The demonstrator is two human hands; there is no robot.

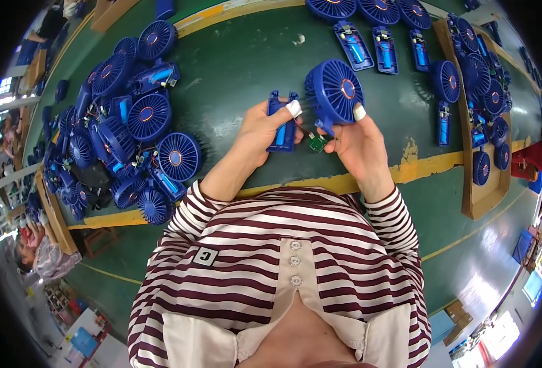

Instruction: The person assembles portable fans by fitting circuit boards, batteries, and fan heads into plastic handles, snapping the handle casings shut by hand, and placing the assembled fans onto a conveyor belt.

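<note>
My left hand point(260, 132) is closed around a blue plastic handle housing point(281, 138) that has a lighter blue battery inside it. My right hand point(363, 147) grips a round blue fan head point(334, 92) with an orange ring at its hub, thumb on the rim. Between the two hands a small green circuit board point(317, 143) hangs on thin wires, close to the right fingertips. The wires run toward the handle housing. White coverings wrap the tips of both thumbs.
A heap of blue fans point(117, 132) lies on the green table point(234, 67) to the left. Several opened fans point(353, 46) stand in a row at the far right. A cardboard tray point(488, 199) with more fans sits at the right edge. The table's front edge is yellow point(406, 173).
</note>
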